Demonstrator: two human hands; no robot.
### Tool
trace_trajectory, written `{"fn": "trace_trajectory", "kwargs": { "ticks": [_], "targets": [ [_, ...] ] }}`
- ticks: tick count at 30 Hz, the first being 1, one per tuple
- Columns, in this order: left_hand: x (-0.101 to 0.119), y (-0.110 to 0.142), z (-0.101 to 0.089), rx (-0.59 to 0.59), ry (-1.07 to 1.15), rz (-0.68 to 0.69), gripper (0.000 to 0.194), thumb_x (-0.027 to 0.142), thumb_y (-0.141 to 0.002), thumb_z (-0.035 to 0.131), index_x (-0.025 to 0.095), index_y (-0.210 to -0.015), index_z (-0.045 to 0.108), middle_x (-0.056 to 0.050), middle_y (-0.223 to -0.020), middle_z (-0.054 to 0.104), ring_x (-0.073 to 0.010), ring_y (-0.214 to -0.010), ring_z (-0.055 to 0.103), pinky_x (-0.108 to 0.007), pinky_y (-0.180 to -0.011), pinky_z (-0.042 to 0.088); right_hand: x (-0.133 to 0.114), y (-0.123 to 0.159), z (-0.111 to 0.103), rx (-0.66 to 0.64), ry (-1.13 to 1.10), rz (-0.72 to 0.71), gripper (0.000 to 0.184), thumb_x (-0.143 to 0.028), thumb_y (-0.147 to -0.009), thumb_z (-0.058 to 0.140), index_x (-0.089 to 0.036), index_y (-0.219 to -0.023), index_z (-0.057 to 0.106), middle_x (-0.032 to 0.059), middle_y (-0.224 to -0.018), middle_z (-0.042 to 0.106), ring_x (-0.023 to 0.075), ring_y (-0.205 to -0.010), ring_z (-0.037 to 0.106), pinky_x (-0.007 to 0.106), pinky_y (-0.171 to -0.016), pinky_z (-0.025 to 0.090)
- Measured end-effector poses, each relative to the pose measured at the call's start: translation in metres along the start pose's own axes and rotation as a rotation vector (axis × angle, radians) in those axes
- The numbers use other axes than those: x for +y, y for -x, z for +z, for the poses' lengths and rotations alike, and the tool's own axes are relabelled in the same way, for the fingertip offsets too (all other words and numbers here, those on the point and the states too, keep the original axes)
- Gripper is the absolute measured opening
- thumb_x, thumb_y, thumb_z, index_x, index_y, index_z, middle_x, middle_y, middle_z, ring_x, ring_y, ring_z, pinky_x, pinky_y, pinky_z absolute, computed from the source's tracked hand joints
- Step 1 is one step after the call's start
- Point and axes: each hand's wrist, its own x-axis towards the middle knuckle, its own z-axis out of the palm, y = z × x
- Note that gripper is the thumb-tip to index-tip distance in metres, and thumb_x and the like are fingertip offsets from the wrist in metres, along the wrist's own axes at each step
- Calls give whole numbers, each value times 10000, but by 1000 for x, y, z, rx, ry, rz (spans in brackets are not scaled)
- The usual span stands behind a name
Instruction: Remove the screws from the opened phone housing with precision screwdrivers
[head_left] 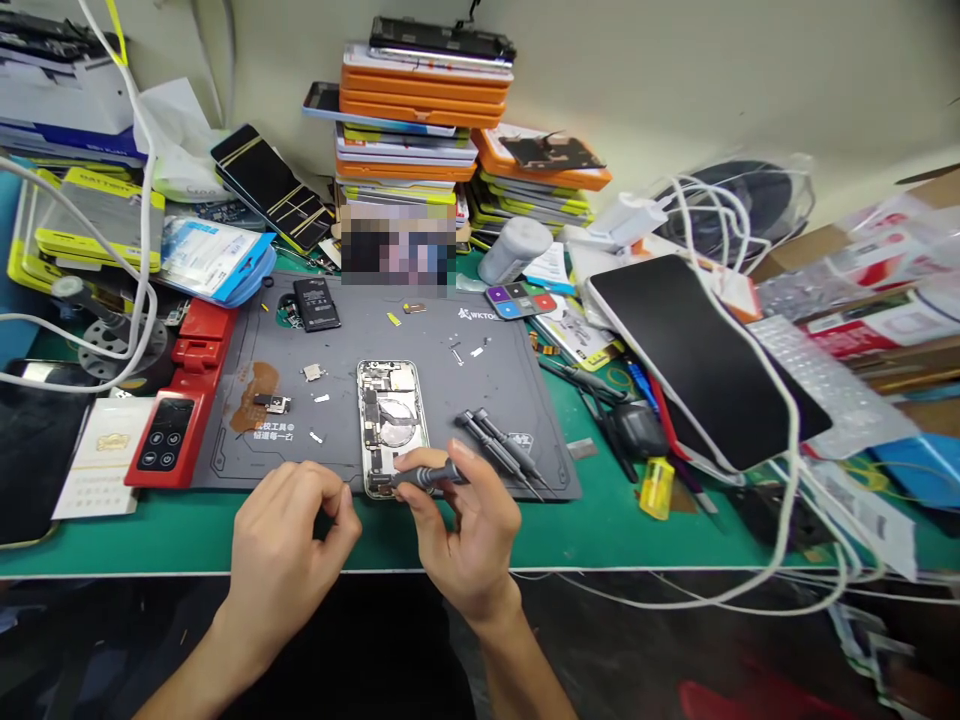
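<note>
An opened phone (pixel 390 420) with its insides exposed lies on a grey repair mat (pixel 495 400). My right hand (pixel 469 530) is closed round a dark screwdriver (pixel 427 476), whose tip points left at the phone's bottom edge. My left hand (pixel 289 550) rests at the mat's near edge, just left of the phone, fingers curled in a pinch; whether it holds anything is too small to tell. Small metal parts (pixel 313 373) and screws lie scattered on the mat left of the phone.
Two more screwdrivers (pixel 499 445) lie right of the phone. A red tool holder (pixel 180 400) sits left of the mat. A large dark screen (pixel 697 360) and white cables (pixel 787 470) are at right. Stacked orange cases (pixel 420 100) stand at back.
</note>
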Motion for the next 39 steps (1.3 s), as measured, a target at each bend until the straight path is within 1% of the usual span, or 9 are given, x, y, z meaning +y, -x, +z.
{"fn": "trace_trajectory", "kwargs": {
  "ticks": [5, 9, 11, 16, 22, 25, 29, 33, 39],
  "targets": [
    [0, 0, 1, -9, -17, 18, 242, 60, -1057, 601, 211, -923, 468, 28, -810, 558, -130, -748, 491, -298, -716, 403, -1, -3, -2, -15, 73, -59, 727, -37, -1027, 649, -262, -1666, 384, 92, -1139, 735, 173, -1016, 754, 318, -823, 710],
    [0, 0, 1, -15, -22, 33, 237, 57, -1058, 613, 211, -933, 483, 25, -822, 577, -135, -754, 493, -300, -717, 400, -4, -10, -4, -67, 232, -209, 516, -75, -976, 750, -231, -1431, 563, 68, -1051, 757, 175, -920, 747, 303, -743, 678],
    [0, 0, 0, -24, -25, 34, 230, 63, -1060, 623, 211, -942, 491, 24, -836, 590, -138, -759, 493, -303, -720, 398, -4, -13, -4, -81, 216, -230, 452, -40, -989, 682, -217, -1392, 584, 72, -1059, 762, 175, -923, 746, 312, -745, 671],
    [0, 0, 0, -40, -36, 41, 225, 72, -1066, 625, 211, -950, 492, 21, -840, 591, -146, -765, 496, -308, -728, 398, -2, -12, -3, -73, 116, -257, 628, -15, -987, 532, -139, -1598, 456, 185, -1258, 712, 232, -1112, 730, 390, -837, 674],
    [1, -4, 0, -94, -92, 107, 112, 194, -1096, 667, 196, -1062, 560, 3, -922, 658, -171, -812, 517, -331, -763, 402, -1, -8, -5, -26, 124, -263, 704, 12, -971, 469, -86, -1666, 409, 212, -1336, 671, 239, -1239, 691, 390, -910, 670],
    [1, -6, 1, -141, -113, 120, 76, 248, -1109, 660, 201, -1132, 604, -8, -982, 684, -191, -859, 536, -349, -791, 399, -1, -7, -4, -5, 196, -250, 664, -86, -1023, 563, -101, -1666, 398, 199, -1281, 697, 239, -1163, 712, 379, -844, 678],
    [0, -6, 1, -139, -133, 139, 33, 226, -1114, 643, 216, -1146, 641, -8, -993, 675, -194, -857, 524, -352, -793, 395, -2, -7, -4, -9, 210, -254, 713, -12, -983, 530, -116, -1672, 378, 184, -1261, 729, 230, -1154, 729, 380, -827, 681],
    [-1, -5, 1, -142, -119, 144, 82, 232, -1119, 637, 223, -1191, 675, -12, -1003, 671, -191, -859, 519, -351, -791, 393, -2, -7, -4, -8, 200, -247, 682, -80, -1012, 602, -108, -1658, 384, 191, -1194, 752, 238, -1099, 746, 384, -804, 690],
    [-2, -4, 0, -152, -76, 126, 106, 200, -1120, 630, 231, -1206, 684, -1, -1015, 675, -178, -888, 536, -341, -815, 401, -2, -2, -3, 3, 25, -196, 793, 22, -998, 583, -193, -1721, 340, 158, -1169, 744, 204, -1123, 748, 390, -877, 697]
  ]
}}
